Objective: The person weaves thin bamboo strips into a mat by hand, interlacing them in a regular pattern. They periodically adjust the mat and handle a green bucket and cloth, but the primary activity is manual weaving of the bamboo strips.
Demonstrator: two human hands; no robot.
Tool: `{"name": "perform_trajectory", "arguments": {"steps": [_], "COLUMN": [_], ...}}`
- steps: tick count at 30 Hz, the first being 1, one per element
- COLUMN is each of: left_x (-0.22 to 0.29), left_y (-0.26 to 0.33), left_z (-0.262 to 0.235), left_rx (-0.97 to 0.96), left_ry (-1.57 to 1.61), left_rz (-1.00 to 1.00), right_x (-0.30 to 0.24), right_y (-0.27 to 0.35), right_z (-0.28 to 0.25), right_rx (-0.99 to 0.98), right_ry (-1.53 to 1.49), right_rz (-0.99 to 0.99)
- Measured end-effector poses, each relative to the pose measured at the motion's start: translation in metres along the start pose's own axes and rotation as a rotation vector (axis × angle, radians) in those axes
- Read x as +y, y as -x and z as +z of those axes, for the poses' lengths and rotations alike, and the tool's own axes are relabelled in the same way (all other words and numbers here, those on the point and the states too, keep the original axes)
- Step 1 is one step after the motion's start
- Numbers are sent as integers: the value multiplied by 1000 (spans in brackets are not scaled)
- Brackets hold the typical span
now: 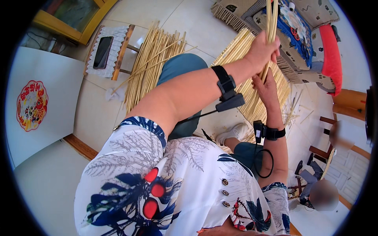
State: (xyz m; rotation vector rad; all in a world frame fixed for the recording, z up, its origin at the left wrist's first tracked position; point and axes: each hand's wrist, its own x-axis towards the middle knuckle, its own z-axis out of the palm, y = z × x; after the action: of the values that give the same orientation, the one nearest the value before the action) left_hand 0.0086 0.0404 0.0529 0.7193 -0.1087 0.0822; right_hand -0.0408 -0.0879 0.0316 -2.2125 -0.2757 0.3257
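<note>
My left hand (263, 52) is wrapped round a few long, straw-coloured stalks (271, 17) that stand nearly upright. Just below it, my right hand (268, 89) closes on the lower part of the same stalks; their bottom ends are hidden by the fingers. Beneath both hands lies a broad, flat layer of similar stalks (281, 84) set side by side; whether they are joined together I cannot tell. Beyond my left knee, a thick heap of loose stalks (147, 63) rests lengthwise, a few lying crosswise on top.
A small wooden stool (121, 53) with a pale ruffled cover carries a dark phone (103, 52). Stalk scraps (293, 110) litter the tiled floor on the right. A patterned sofa (303, 63) stands at the far right, and a white cabinet (43, 102) at left. Two people sit at right.
</note>
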Motion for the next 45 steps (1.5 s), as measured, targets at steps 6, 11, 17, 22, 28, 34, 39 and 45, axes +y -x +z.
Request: {"name": "perform_trajectory", "arguments": {"steps": [6, 11, 17, 22, 28, 34, 39, 45], "left_x": [179, 262, 193, 65, 18, 20, -4, -10], "left_y": [-32, -36, 3, 120, 216, 210, 216, 202], "left_z": [-1, -45, -201, -336, -447, -484, -534, -538], "left_rx": [-145, -34, 25, 318, 603, 608, 596, 537], "left_ry": [52, -471, -1199, -1615, -1712, -1840, -1977, -2079], "left_rz": [496, 496, 96, -275, -540, -720, -591, -470], "right_x": [20, 44, 62, 109, 93, 90, 88, 83], "right_y": [50, 95, 173, 248, 282, 290, 275, 256], "right_z": [-35, -73, -116, -119, -70, -68, -69, -73], "right_rx": [89, 176, 196, 376, 353, 399, 349, 296], "right_ry": [-45, -50, 11, 498, 894, 844, 836, 833], "right_rz": [-65, 138, 371, 310, 172, 329, 370, 402]}}
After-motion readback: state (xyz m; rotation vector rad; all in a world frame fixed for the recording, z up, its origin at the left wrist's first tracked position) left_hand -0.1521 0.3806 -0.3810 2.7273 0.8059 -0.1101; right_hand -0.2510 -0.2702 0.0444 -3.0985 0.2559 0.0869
